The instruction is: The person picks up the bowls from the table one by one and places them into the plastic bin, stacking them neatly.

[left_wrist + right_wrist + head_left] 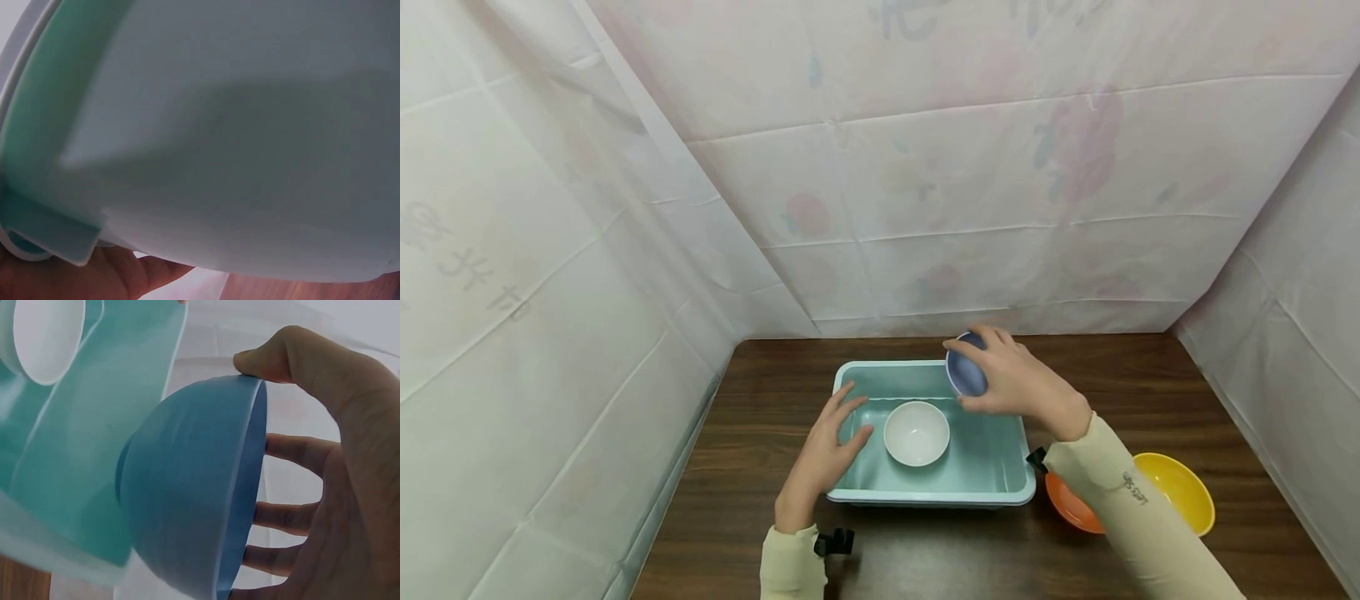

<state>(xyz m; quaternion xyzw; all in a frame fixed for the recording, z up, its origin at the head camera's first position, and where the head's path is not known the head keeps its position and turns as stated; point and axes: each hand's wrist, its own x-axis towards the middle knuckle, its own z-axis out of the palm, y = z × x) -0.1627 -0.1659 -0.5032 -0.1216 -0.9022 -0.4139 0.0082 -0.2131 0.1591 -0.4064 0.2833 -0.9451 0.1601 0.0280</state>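
My right hand [1022, 375] holds a blue bowl [966, 368] by its rim, tilted on its side over the back right of a light teal basin [992, 450]. In the right wrist view the thumb lies on the outside of the blue bowl [187, 481] and the fingers reach inside. A white bowl [917, 434] sits upright in the middle of the basin. My left hand [827, 454] is at the basin's left side, fingers spread and holding nothing. The left wrist view shows the basin's wall [250, 187] close up, with part of the hand below it.
An orange bowl [1072, 505] and a yellow bowl [1180, 492] stand right of the basin, partly hidden by my right sleeve. The dark wooden table [752, 417] is bordered by white printed sheets [925, 183] at the back and sides.
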